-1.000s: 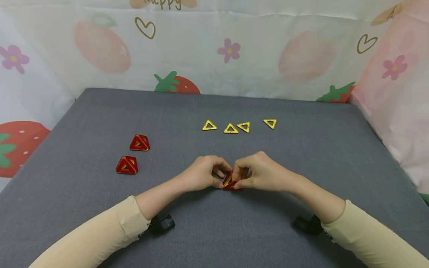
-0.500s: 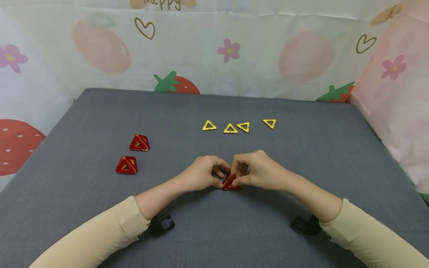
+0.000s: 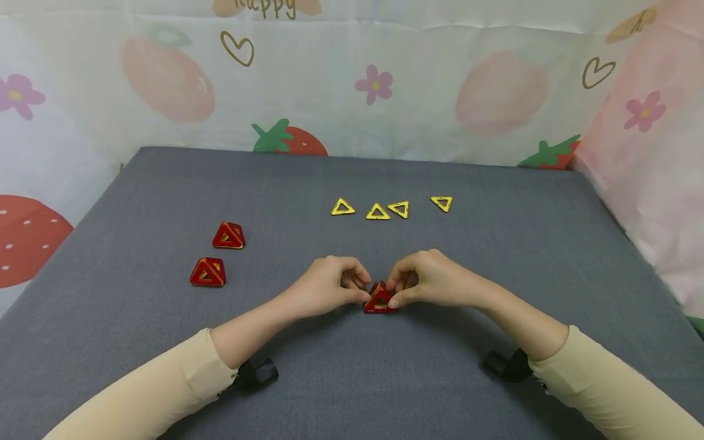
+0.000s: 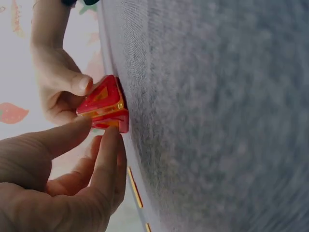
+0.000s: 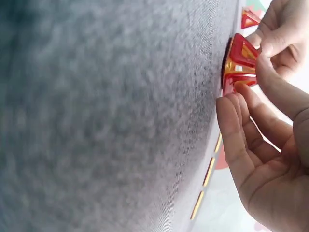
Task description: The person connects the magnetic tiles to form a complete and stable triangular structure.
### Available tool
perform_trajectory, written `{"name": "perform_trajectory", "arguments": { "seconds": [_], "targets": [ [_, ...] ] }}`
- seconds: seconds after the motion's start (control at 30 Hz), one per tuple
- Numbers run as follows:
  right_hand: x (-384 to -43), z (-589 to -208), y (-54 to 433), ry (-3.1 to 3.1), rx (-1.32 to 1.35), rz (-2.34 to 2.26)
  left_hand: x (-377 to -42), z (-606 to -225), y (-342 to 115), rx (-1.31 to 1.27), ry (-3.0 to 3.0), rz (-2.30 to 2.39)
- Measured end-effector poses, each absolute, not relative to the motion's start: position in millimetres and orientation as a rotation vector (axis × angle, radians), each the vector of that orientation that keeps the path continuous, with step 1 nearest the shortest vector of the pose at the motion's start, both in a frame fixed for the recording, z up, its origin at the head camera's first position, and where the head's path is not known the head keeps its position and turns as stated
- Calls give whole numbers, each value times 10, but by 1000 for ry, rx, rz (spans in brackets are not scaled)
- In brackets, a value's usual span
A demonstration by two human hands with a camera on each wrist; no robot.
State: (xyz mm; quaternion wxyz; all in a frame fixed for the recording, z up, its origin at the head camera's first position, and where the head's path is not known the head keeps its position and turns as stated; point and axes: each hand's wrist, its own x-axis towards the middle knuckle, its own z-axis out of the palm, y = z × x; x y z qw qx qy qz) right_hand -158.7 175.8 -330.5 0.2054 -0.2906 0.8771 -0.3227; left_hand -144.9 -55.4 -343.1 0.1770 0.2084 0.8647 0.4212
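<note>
A small pyramid [image 3: 379,300] of red triangular tiles with yellow inner edges stands on the grey cloth between both hands. My left hand [image 3: 332,284] holds its left side; in the left wrist view the thumb and index fingertips touch it. My right hand [image 3: 434,280] holds the right side with curled fingers, its thumb [image 5: 277,84] near the top in the right wrist view. Two similar red pyramids, a rear one [image 3: 228,235] and a front one [image 3: 208,272], stand apart at the left. The pyramid's far side is hidden in the head view.
Several yellow triangular tiles lie flat in a loose row at the back, from the leftmost tile [image 3: 343,207] to the rightmost tile [image 3: 442,203]. Grey cloth [image 3: 352,385] covers the table. A printed curtain [image 3: 418,116] hangs behind it.
The red tiles between the hands have come together into a pyramid, its front face now standing up. Both hands have drawn slightly apart, showing more of it. The other pieces stay put.
</note>
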Motion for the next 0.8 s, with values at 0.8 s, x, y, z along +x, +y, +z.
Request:
{"name": "perform_trajectory", "arguments": {
  "seconds": [0.8],
  "targets": [
    [-1661,-3371,1755,2307,-700,-990,-1371,-3491,-445,704,2558,1179]
  ]
}}
